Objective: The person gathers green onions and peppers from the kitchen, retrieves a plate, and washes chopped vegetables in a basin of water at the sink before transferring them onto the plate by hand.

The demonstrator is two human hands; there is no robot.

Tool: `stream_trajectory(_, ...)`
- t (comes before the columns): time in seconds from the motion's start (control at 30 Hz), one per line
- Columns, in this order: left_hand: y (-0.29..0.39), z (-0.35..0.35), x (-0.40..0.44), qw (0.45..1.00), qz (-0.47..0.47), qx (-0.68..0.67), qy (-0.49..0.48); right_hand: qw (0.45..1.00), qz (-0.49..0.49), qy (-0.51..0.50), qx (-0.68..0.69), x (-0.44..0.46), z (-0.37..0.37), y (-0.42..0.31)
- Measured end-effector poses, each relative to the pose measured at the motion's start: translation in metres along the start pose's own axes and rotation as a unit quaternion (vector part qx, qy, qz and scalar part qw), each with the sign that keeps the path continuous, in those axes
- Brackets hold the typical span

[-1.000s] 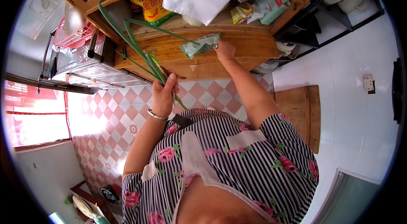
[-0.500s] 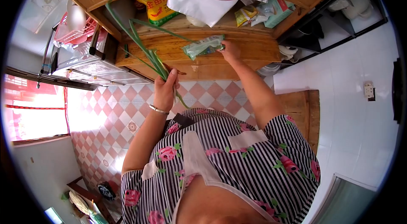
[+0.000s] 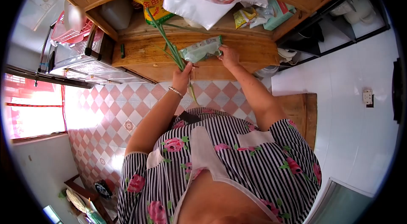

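The head view shows two bare hands. The left hand (image 3: 182,79), with one silver metal bracelet (image 3: 176,92) at its wrist, is clamped round one bunch of long green onions (image 3: 171,48); the leaves overlap too much to count. The right hand (image 3: 230,57) pinches the right end of one crinkled green-and-clear plastic packet (image 3: 199,50), which is just right of the bunch, over the varnished wooden ledge (image 3: 252,50). On the far side are one yellow-and-green printed bag (image 3: 154,7) at left, one large white plastic bag (image 3: 186,1) in the middle, and, at right, one small yellow packet (image 3: 243,17) and one pale green carton (image 3: 280,15). One pink plastic basket (image 3: 71,33) stands far left.
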State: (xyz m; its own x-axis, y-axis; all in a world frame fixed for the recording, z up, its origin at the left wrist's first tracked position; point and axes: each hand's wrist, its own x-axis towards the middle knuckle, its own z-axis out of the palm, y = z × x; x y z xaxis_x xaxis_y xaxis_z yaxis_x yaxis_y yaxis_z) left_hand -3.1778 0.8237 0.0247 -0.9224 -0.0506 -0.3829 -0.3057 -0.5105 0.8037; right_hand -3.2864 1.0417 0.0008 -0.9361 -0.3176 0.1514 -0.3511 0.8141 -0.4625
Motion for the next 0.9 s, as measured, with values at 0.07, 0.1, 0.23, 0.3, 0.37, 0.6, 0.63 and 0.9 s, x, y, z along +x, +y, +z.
stream_trajectory(0.07,-0.014,-0.001,0.015,0.999,-0.02,-0.034,-0.013,1.0,-0.014,0.002,0.02,-0.002,-0.005,-0.001)
stream_trajectory(0.1,-0.016,0.001,0.019,0.999,-0.026,-0.035,-0.003,0.999,-0.021,0.002,0.03,-0.004,-0.007,-0.001)
stream_trajectory(0.23,-0.027,0.009,0.034,0.999,-0.022,-0.003,0.03,0.991,0.02,-0.015,0.13,-0.006,0.0,0.005)
stream_trajectory(0.3,-0.031,0.008,0.04,0.998,0.007,0.05,0.033,0.986,0.032,-0.024,0.16,-0.005,0.009,0.012)
stream_trajectory(0.37,-0.025,0.005,0.044,0.999,-0.001,0.026,0.041,0.994,-0.056,-0.026,0.09,-0.002,0.009,0.013)
stream_trajectory(0.6,-0.023,0.011,0.048,0.997,0.028,0.063,0.04,0.992,-0.121,-0.042,0.014,-0.004,-0.001,0.0)
stream_trajectory(0.63,-0.025,0.012,0.05,0.996,0.027,0.068,0.046,0.993,-0.104,-0.049,0.012,-0.004,0.001,-0.001)
stream_trajectory(0.9,-0.036,0.018,0.069,0.992,0.027,0.06,0.111,0.988,-0.067,-0.049,0.134,0.008,-0.003,0.024)
